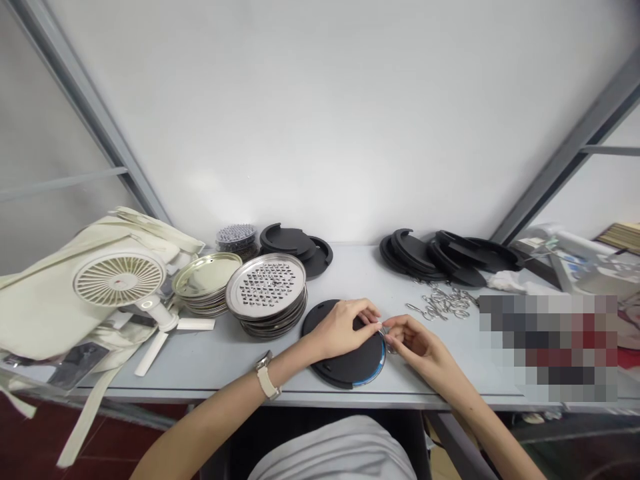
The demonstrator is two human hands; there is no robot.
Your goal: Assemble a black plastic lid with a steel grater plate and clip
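Note:
A round black disc (pixel 345 363) with a blue edge lies flat near the front of the grey table (pixel 220 360). My left hand (pixel 344 327) rests on top of it, fingers pinched at its right rim. My right hand (pixel 417 343) meets it there, fingers closed on a small metal clip (pixel 384 330) at the disc's edge. A pile of similar metal clips (pixel 443 303) lies just behind my right hand. A watch sits on my left wrist.
Stacks of perforated metal plates (pixel 266 290) and plain metal plates (pixel 205 280) stand left of the disc. Black rings are piled at the back centre (pixel 295 243) and back right (pixel 440 253). A white fan (pixel 120 280) and cloth bag sit at far left.

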